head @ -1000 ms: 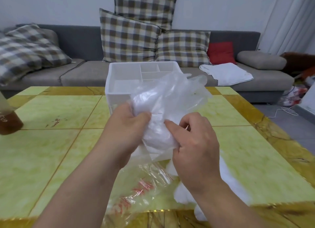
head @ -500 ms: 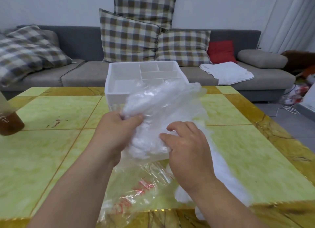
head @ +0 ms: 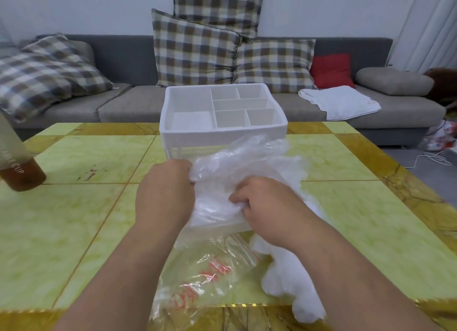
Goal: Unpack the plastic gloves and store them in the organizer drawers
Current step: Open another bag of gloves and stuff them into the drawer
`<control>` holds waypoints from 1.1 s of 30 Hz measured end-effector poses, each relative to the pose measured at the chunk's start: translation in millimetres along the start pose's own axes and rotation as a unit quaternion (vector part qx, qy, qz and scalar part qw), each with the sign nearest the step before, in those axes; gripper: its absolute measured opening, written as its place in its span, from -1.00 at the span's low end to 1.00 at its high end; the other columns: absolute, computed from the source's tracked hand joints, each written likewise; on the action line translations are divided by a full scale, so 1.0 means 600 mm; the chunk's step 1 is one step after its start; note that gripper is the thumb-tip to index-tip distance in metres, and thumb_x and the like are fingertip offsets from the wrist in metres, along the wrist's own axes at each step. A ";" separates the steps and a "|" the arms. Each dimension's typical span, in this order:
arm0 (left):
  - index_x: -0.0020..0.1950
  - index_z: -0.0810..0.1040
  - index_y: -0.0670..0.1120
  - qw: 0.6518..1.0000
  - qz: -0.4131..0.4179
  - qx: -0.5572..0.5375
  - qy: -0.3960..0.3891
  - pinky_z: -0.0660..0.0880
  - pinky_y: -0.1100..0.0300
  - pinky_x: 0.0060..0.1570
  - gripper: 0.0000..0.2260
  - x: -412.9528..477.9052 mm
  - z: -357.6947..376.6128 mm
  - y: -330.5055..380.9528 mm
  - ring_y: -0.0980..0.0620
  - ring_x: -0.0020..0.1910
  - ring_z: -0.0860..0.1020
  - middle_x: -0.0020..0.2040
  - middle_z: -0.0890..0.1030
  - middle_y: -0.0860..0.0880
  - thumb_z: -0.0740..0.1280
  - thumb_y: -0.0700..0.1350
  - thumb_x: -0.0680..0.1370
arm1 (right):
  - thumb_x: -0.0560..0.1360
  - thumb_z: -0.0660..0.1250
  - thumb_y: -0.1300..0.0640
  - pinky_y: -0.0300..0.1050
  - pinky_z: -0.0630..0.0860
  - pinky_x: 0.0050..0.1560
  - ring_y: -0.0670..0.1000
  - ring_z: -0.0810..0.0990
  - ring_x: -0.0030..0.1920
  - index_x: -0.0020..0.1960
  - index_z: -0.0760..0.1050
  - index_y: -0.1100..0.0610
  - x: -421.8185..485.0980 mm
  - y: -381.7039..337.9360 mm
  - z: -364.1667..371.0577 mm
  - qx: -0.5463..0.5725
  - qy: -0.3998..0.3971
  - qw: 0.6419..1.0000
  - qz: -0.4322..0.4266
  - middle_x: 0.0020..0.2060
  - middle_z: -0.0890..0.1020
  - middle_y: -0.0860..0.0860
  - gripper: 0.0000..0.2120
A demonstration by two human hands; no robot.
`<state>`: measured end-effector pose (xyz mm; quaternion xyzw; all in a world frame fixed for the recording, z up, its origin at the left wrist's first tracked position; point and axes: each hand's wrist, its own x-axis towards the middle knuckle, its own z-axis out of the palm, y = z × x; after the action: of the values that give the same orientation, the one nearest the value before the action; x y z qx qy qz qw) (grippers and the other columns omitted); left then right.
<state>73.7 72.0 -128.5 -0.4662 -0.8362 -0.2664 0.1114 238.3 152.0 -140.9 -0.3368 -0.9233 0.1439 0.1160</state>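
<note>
Both hands hold a crumpled wad of plastic gloves (head: pixel 237 167) low over the table (head: pixel 74 214), just in front of the organizer (head: pixel 222 136). The left hand (head: pixel 164 194) has its fingers curled round the wad's left edge. The right hand (head: pixel 269 204) digs its bent fingers into the lower right of the wad and grips it. Whether the wad touches the table cannot be told.

The organizer is white, with a divided tray on top and a clear drawer front showing below its rim. Near the table's front edge lies a limp clear bag (head: pixel 205 278) with red print, under the forearms. Just beside it, to the right, sits a white pile of gloves (head: pixel 289 283), partly hidden by the right arm.

A cup (head: pixel 19 167) of brown drink stands at the table's left edge. Behind the table is a grey sofa (head: pixel 123 58) with checked cushions (head: pixel 195 51), a red cushion (head: pixel 331 69) and a white towel (head: pixel 338 102).
</note>
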 end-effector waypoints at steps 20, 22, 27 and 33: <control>-0.11 0.51 -0.02 0.990 0.018 -0.077 0.118 0.45 0.05 -0.25 -0.88 -0.008 -0.036 0.037 -0.12 -0.19 0.50 -0.20 0.58 0.01 0.37 -0.17 0.39 | 0.62 0.24 0.09 -0.08 0.19 -0.36 0.02 0.22 -0.43 -0.41 0.21 0.07 0.029 -0.052 -0.046 0.006 -0.165 0.986 0.021 -0.48 0.26 -0.01 -0.55; -0.18 0.53 -0.01 0.989 0.093 -0.091 0.068 0.48 0.06 -0.25 -0.97 -0.020 -0.035 0.065 -0.10 -0.21 0.52 -0.24 0.60 0.02 0.35 -0.12 0.41 | 0.62 0.22 0.13 -0.08 0.23 -0.37 0.01 0.28 -0.41 -0.34 0.32 0.08 0.024 -0.052 -0.047 0.003 -0.176 0.984 0.026 -0.44 0.34 -0.01 -0.65; -0.10 0.57 -0.07 0.985 0.123 0.001 -0.120 0.41 0.13 -0.19 -0.90 -0.013 0.013 0.041 -0.13 0.00 0.57 -0.10 0.63 -0.06 0.30 -0.23 0.49 | 0.64 0.23 0.02 -0.12 0.21 -0.41 -0.02 0.29 -0.45 -0.41 0.34 0.05 0.015 -0.043 -0.044 0.016 -0.179 0.984 0.013 -0.47 0.35 0.00 -0.56; -0.10 0.58 -0.03 0.980 0.131 0.043 -0.142 0.46 0.08 -0.20 -0.87 -0.012 0.033 0.022 -0.08 -0.02 0.57 -0.08 0.59 0.00 0.29 -0.23 0.47 | 0.68 0.09 -0.01 0.00 0.32 -0.26 0.12 0.45 -0.26 -0.33 0.33 0.11 0.010 -0.035 -0.052 -0.007 -0.128 0.991 -0.036 -0.36 0.46 0.09 -0.57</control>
<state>89.8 83.4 -143.8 -0.5995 -0.7859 -0.1443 0.0457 231.0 146.1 -104.0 -0.2830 -0.9431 0.1747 -0.0003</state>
